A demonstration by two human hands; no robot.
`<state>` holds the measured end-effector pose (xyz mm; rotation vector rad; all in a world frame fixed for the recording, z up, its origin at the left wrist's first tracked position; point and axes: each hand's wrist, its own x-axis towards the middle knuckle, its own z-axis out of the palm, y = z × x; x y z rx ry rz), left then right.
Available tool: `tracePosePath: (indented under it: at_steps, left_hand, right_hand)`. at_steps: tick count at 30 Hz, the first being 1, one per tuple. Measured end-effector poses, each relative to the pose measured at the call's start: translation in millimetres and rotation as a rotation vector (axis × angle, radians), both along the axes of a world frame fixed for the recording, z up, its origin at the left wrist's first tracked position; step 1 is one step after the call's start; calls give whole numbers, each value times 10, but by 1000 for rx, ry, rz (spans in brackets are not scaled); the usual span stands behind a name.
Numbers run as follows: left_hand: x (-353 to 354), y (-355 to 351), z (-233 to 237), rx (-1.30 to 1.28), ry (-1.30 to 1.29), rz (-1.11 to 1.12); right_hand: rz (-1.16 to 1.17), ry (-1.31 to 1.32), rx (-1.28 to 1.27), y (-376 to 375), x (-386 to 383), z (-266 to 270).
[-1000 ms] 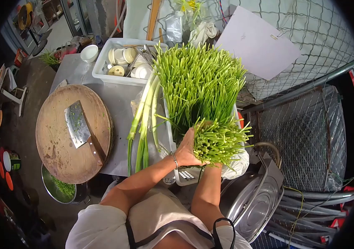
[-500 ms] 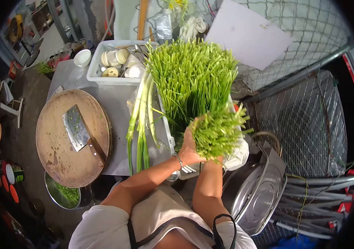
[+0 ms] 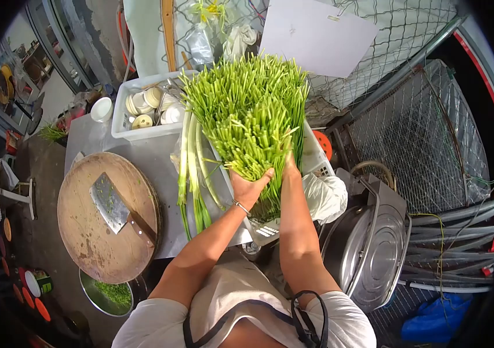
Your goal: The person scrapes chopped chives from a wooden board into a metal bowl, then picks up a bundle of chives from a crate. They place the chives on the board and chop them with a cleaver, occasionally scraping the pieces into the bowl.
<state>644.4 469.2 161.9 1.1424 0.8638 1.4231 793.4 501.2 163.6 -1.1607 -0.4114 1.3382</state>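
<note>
My left hand (image 3: 251, 188) is wrapped round the near left side of a bunch of garlic chives (image 3: 250, 148), thumb over the stalks. On the bunch's right side my right hand (image 3: 291, 165) presses in, its fingers largely hidden by the greens. The bunch stands upright, pale cut ends up, against more garlic chives (image 3: 252, 75) packed in a white plastic basket (image 3: 318, 159). Several long scallions (image 3: 184, 168) lie beside the basket's left edge, near my left forearm.
A cleaver (image 3: 110, 203) rests on a round chopping board (image 3: 84, 226) at left. Below it, a metal pot (image 3: 93, 296) contains chopped greens. A tub of lids (image 3: 137, 133) stands behind. At right are a white bag (image 3: 325, 200), a large metal lid (image 3: 377, 255) and wire mesh (image 3: 397, 133).
Both hands have brought the bunch leftward and set it into the basket against the other chives. It was tilted toward me before and now stands upright. The camera view has shifted slightly.
</note>
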Motion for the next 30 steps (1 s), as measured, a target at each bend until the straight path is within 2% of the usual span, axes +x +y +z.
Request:
tracePosePath:
  at_steps: [2,4,5,8,9,12,15,16,21,22,25,26,28,29,30]
  left_hand:
    - [-11,-1,-4,-32,-92,25]
    - [-34,59,-139,-82,-97,-24]
    - [-28,90,-224,-108,-98,-47]
    - [-84,99,-154,-85,22,-33]
    - [-115,85,-75,-85,72,-36]
    - [-155,65,32,-112,5,-48]
    - [-166,60,-9,-84,5,-94]
    - [-185,76,-61,-78,35,-102]
    - [-252,29,-107,-28,189,-190]
    - [-252,-45,71,-26,153,-223]
    - [-161,-186,402,105,148,-245]
    - [-101,-235,516,185,182,-174]
    - [-47,-282,740,341,259,-85]
    - [-34,-263,800,513,426,-62]
    - [-21,-240,860,690,574,-16]
  right_hand:
    - [25,-61,92,-81,-22,63]
    - [179,8,170,-199,12,-4]
    - [208,-43,203,-214,104,-190]
    - [322,-148,253,-325,241,-391]
    - [385,-157,242,-377,255,-305]
    - [512,-279,245,-509,229,-35]
    - [597,-547,296,-497,151,77]
    - [587,-675,251,-510,93,172]
    - [470,-615,294,-607,66,112]
    - [465,-571,286,-657,109,104]
    - [337,-466,294,-892,278,49]
    - [272,-436,303,-990,343,19]
    - [290,-602,368,-1044,605,69]
    - [326,-760,401,-1070,776,83]
    - [347,-711,242,-1089,837,83]
